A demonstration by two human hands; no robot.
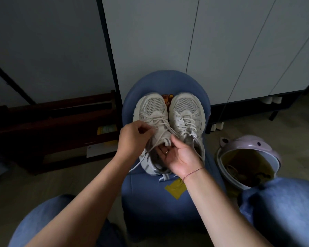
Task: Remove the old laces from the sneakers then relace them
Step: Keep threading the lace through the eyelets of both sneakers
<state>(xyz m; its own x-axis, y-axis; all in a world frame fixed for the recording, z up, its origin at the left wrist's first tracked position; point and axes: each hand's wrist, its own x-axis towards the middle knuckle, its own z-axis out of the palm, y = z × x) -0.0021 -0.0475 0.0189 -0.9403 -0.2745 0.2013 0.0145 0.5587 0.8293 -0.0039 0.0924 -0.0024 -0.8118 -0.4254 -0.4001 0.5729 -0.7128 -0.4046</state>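
Sneakers, a white pair, sit side by side on a blue chair (143, 193) while two hands work on the left one.
From the left: a dim wooden rack (52, 122); the left hand (134, 138) pinches the lace (159, 121) at the left sneaker (152, 107), its fingertips blurred. The right hand (180, 155), palm up, grips that shoe's tongue, with its fingers hidden inside the opening. The right sneaker (185, 107) is still laced. A lilac bin (246, 143) holds murky contents, partly cut off by a knee.
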